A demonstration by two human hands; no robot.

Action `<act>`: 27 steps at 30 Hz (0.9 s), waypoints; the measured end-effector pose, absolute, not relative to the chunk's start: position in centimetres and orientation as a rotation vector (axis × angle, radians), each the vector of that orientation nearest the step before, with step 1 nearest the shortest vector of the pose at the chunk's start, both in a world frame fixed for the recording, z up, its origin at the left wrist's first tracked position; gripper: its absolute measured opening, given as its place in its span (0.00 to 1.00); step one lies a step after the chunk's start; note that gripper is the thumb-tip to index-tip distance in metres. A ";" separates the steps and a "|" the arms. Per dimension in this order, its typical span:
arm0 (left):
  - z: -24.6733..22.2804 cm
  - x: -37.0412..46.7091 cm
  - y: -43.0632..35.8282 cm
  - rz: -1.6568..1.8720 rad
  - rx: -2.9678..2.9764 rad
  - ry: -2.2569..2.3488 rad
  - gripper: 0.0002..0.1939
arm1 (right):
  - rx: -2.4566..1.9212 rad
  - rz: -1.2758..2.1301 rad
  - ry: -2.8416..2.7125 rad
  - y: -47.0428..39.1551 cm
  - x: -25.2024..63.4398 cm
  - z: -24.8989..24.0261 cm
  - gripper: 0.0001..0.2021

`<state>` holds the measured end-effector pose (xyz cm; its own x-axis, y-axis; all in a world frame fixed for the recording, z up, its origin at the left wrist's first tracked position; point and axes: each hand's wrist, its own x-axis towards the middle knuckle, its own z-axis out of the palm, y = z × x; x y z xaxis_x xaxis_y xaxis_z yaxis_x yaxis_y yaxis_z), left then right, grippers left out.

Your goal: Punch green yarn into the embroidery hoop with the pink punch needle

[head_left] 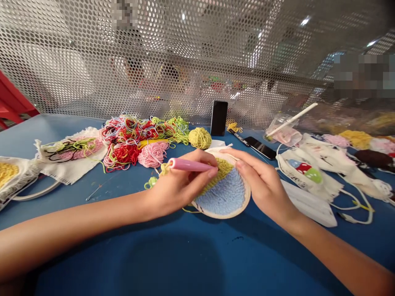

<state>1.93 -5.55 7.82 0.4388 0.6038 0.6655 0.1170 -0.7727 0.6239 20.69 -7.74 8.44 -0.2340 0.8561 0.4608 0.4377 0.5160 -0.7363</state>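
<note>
My left hand [185, 176] is closed round a pink punch needle [191, 165], held like a pen over a round embroidery hoop [222, 216]. The tool's tip is hidden behind my fingers. Light blue loops [226, 191] fill the lower part of the hooped cloth, and yellow-green loops [224, 165] cover a band above. Yellow-green yarn shows at the back end of the punch needle. My right hand [262, 181] grips the hoop's right edge, thumb on the front and fingers along the upper rim. A ball of yellow-green yarn [200, 138] sits behind the hoop.
Tangled yarn [132, 135] and a pink bundle [153, 153] lie back left. A phone [219, 118] stands against the perforated metal screen [173, 49]; another phone [261, 148] lies flat beside a marker [239, 138]. Finished cloth pieces [305, 168] spread right. A threaded needle [94, 192] lies left.
</note>
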 end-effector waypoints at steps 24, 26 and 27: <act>2.8 2.0 -2.3 1.187 1.974 0.961 0.07 | -1.257 0.611 -1.997 -4.5 20.6 3.3 0.17; 2.7 1.8 -2.2 1.183 1.949 0.957 0.07 | -1.213 0.696 -1.950 -3.9 20.7 2.5 0.17; 2.6 1.8 -2.2 1.173 1.935 0.957 0.07 | -1.206 0.739 -1.924 -3.7 20.7 2.2 0.17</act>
<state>1.78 -2.22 2.60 0.3262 0.8466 0.4206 0.2424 -0.5050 0.8284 20.66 -3.71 2.25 -0.2881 0.9154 0.2812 0.4921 0.3934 -0.7766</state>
